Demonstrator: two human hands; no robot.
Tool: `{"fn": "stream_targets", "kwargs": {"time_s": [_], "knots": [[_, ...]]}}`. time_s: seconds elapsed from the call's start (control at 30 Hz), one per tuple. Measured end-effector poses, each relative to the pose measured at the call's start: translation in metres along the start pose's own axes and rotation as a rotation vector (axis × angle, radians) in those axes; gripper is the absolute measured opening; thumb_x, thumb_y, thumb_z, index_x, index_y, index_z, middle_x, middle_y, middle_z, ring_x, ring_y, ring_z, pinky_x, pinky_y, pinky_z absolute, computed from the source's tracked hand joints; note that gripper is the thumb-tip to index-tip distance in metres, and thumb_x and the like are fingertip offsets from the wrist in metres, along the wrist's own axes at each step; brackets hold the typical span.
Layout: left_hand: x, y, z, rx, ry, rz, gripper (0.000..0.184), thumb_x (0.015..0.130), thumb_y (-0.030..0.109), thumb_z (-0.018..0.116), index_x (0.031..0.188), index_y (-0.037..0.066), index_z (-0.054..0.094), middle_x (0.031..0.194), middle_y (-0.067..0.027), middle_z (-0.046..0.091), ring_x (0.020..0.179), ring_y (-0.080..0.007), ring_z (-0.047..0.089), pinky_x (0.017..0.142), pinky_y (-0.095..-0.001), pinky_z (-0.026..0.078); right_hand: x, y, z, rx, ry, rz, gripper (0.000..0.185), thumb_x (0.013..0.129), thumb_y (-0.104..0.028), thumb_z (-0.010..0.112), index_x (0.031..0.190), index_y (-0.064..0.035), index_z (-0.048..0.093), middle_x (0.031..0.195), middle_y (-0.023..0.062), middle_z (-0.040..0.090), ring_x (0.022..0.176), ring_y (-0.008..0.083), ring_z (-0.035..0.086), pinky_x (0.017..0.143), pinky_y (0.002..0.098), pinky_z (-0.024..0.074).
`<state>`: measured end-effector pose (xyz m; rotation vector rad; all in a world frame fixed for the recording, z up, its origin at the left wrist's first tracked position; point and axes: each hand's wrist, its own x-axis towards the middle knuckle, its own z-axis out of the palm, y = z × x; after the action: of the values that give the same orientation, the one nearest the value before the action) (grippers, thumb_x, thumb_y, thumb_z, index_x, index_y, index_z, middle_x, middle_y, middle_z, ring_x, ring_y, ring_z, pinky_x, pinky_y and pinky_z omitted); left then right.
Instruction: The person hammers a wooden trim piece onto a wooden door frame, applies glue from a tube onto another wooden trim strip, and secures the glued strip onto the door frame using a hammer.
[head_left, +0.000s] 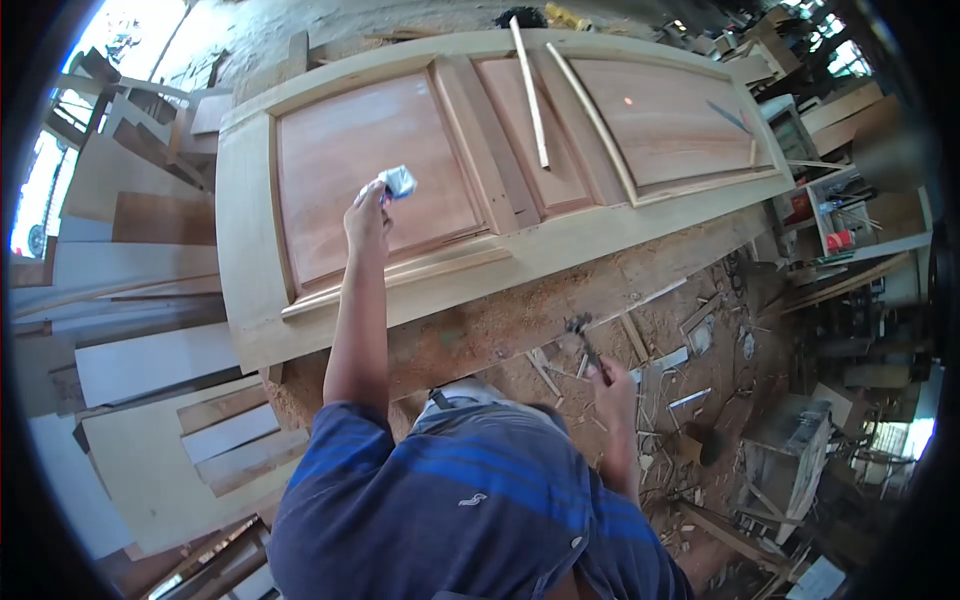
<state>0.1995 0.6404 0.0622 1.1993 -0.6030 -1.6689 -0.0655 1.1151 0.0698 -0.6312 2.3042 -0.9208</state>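
Observation:
My left hand (pixel 368 212) is closed around a small white and light-blue packet-like thing (pixel 401 182), above the left panel of a wooden door. The door (pixel 380 295) lies flat on a workbench, with reddish panels and a paler frame. Low at my right side, beyond the bench's near edge, my right hand (pixel 612 383) grips a hammer (pixel 580 328) by its handle, the dark head pointing up and away. A loose wooden strip (pixel 530 95) lies across the middle panel. Moulding (pixel 400 272) runs along the left panel's near edge.
Sawdust covers the bench edge (pixel 450 340). Wood scraps (pixel 690 355) litter the floor at right. Boards (pixel 150 365) are stacked on the left. An open cabinet (pixel 905 242) holding a red item (pixel 840 240) stands at right, with a wooden box-like stand (pixel 790 450) nearer.

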Motion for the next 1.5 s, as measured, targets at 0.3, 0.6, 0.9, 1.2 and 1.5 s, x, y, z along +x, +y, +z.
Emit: {"fn": "stream_targets", "kwargs": {"time_s": [0.3, 0.6, 0.9, 1.2, 1.5], "knots": [[0.035, -0.056, -0.051, 1.221, 0.053, 0.731, 0.038, 0.095, 0.000, 0.062, 0.132, 0.006, 0.068, 0.125, -0.0203, 0.072, 0.119, -0.0413, 0.067, 0.105, -0.0513, 0.054, 0.142, -0.073, 0.017, -0.078, -0.117, -0.183, 0.035, 0.104, -0.021, 0.077, 0.131, 0.0011, 0.075, 0.103, 0.0140, 0.082, 0.090, 0.0225, 0.078, 0.086, 0.0381, 0.0600], [-0.035, -0.054, -0.047, 1.446, 0.065, 0.697, 0.048, 0.081, 0.001, 0.067, 0.129, 0.008, 0.071, 0.134, -0.0156, 0.071, 0.133, -0.0390, 0.061, 0.123, -0.0524, 0.042, 0.235, -0.123, 0.041, -0.259, -0.156, -0.404, 0.034, 0.101, -0.021, 0.078, 0.130, -0.0034, 0.077, 0.111, 0.0175, 0.080, 0.100, 0.0342, 0.078, 0.093, 0.0446, 0.0603], [-0.115, -0.048, -0.055, 1.588, -0.100, 0.616, 0.045, 0.088, 0.011, 0.081, 0.133, 0.013, 0.074, 0.141, -0.0117, 0.073, 0.137, -0.0328, 0.066, 0.119, -0.0474, 0.053, 0.295, -0.163, 0.103, -0.028, -0.236, -0.836, 0.035, 0.099, -0.026, 0.079, 0.130, -0.0097, 0.078, 0.097, 0.0144, 0.078, 0.090, 0.0410, 0.075, 0.087, 0.0540, 0.0580], [-0.148, -0.039, -0.053, 1.610, 0.143, 0.803, 0.022, 0.096, 0.010, 0.074, 0.117, 0.012, 0.076, 0.114, -0.0086, 0.079, 0.111, -0.0350, 0.073, 0.101, -0.0480, 0.056, 0.270, -0.306, 0.323, -0.305, -0.485, -0.744, 0.085, 0.106, -0.067, 0.064, 0.173, -0.0220, 0.040, 0.154, 0.0295, 0.060, 0.139, 0.0454, 0.063, 0.114, 0.0569, 0.0503], [-0.295, -0.021, -0.122, 0.780, 0.483, 0.420, 0.024, 0.109, 0.014, 0.069, 0.131, 0.004, 0.074, 0.107, -0.0064, 0.078, 0.097, -0.0214, 0.072, 0.086, -0.0371, 0.057, 0.262, -0.367, 0.339, -0.439, -0.438, -0.682, 0.065, 0.090, -0.065, 0.081, 0.118, -0.0059, 0.077, 0.123, 0.0209, 0.078, 0.116, 0.0424, 0.075, 0.104, 0.0516, 0.0592]]}}
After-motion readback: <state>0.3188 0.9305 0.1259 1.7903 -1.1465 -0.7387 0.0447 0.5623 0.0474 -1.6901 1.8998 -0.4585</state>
